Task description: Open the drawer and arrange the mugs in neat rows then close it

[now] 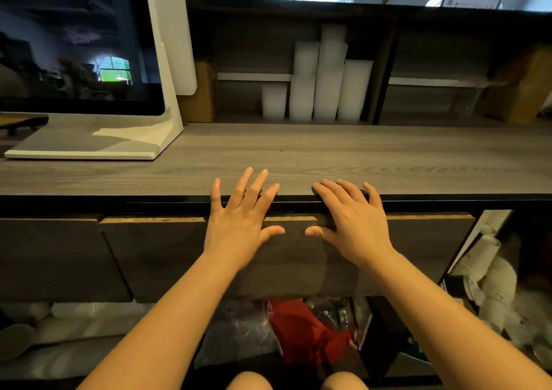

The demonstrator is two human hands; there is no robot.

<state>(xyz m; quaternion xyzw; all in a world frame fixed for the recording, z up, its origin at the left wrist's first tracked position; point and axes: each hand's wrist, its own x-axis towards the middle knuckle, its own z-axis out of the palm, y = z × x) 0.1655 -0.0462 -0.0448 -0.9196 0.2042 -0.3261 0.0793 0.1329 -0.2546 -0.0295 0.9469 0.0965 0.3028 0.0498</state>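
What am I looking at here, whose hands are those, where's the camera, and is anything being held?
There is no machine here. A person wears a wide-angle camera on the head, so the one picture looks forward and down along their own bare arms. The left hand and the right hand are both spread open against the top edge of a dark drawer front beneath a grey wooden counter; neither holds anything. The drawer looks shut or nearly shut, so no mugs show. On the counter stands a white-framed monitor. Behind it, a shelf holds stacks of white cups. Below the drawer lie bags, one of them a red bag.
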